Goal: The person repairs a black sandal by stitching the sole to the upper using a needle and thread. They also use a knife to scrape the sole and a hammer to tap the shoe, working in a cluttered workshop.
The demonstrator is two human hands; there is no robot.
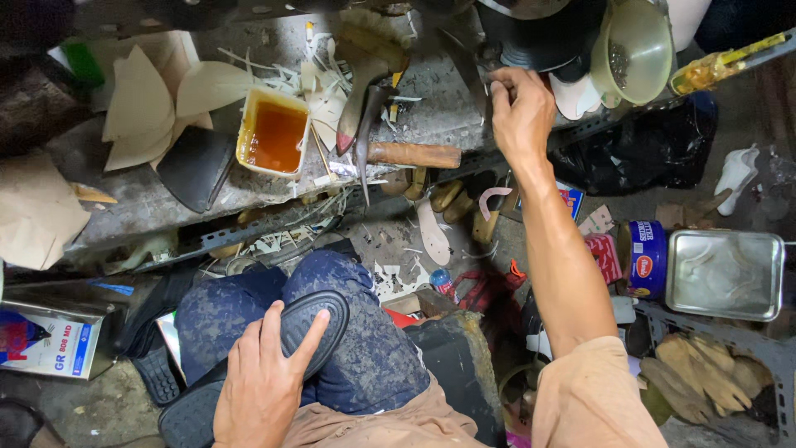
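Left hand presses a black shoe sole flat against the knee; right hand reaches, fingers curled, across the cluttered bench; keep the sole steady.

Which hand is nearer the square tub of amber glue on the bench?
Right. The right hand is up on the bench, off to the right of the glue tub. The left hand lies far below it, holding a black sole on the knee.
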